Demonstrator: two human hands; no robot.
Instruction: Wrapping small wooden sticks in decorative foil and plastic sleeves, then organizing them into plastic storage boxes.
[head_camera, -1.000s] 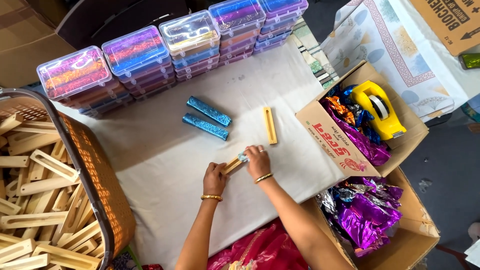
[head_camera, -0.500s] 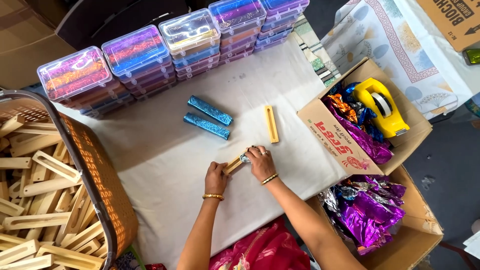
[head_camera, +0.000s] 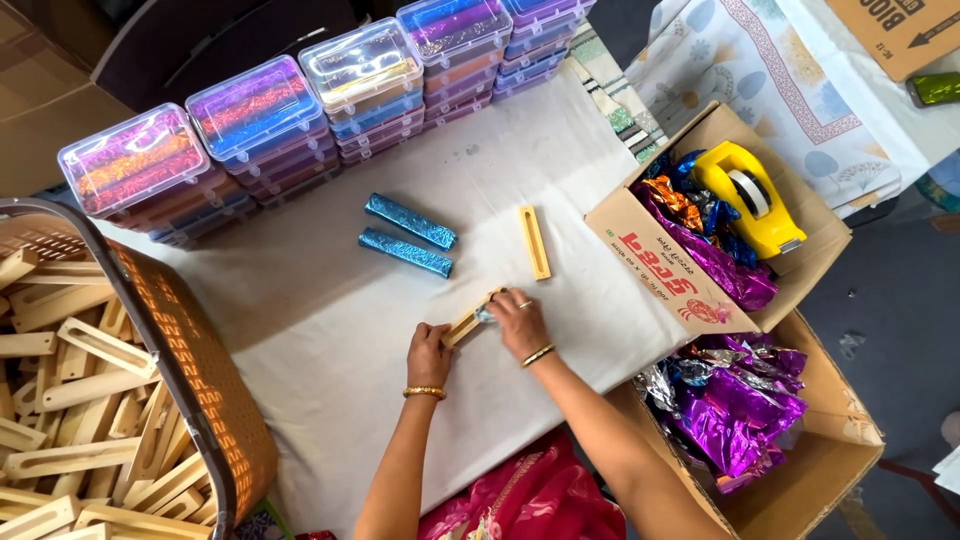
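Both hands meet on one slotted wooden stick (head_camera: 462, 326) lying on the white cloth (head_camera: 300, 330). The left hand (head_camera: 430, 352) pins the stick's near end, fingers curled narrow on it, which keeps it flat. The right hand (head_camera: 518, 318) pinches a scrap of blue foil (head_camera: 484, 314) at the far end, fingertips close together, apparently pressing the foil against the wood. Just beyond the right fingers lies a bare wooden stick (head_camera: 534, 242); farther beyond the left fingers lie two blue foil-wrapped sticks (head_camera: 408, 236), side by side.
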